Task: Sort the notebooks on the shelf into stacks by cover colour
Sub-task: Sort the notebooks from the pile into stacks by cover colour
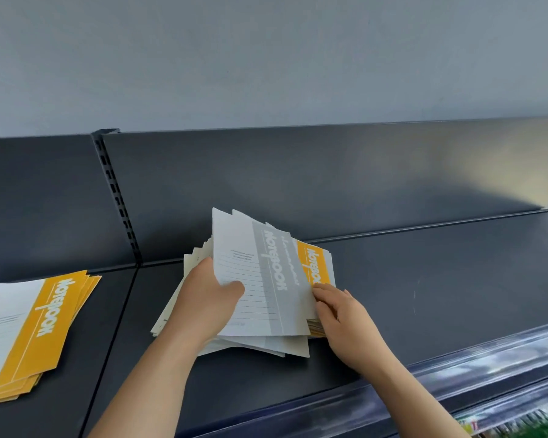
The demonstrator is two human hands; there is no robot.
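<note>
Bare forearms reach up from the bottom edge toward a loose, fanned pile of thin paper notebooks [250, 343] lying mid-shelf. The left hand [206, 298] grips a tilted bunch from the pile's left side, thumb pressed on the lined front of the top notebook, a white one with a grey band [266, 279], fingers hidden behind it. The right hand [339, 308] rests on the pile's right edge with fingers nearly straight, fingertips touching the grey cover just below a yellow-banded notebook [314, 263] that peeks out from under it.

Well to the left of the pile, a slightly fanned stack of yellow-banded notebooks [38, 327] lies flat on the matt dark grey metal shelf [424, 295]. In front of the pile, a glossy clear plastic price rail [487, 358] runs along the shelf lip. Behind it rises a smooth dark back panel [298, 184], with a slotted metal upright [117, 203] to the rear left and a pale grey wall [266, 58] above.
</note>
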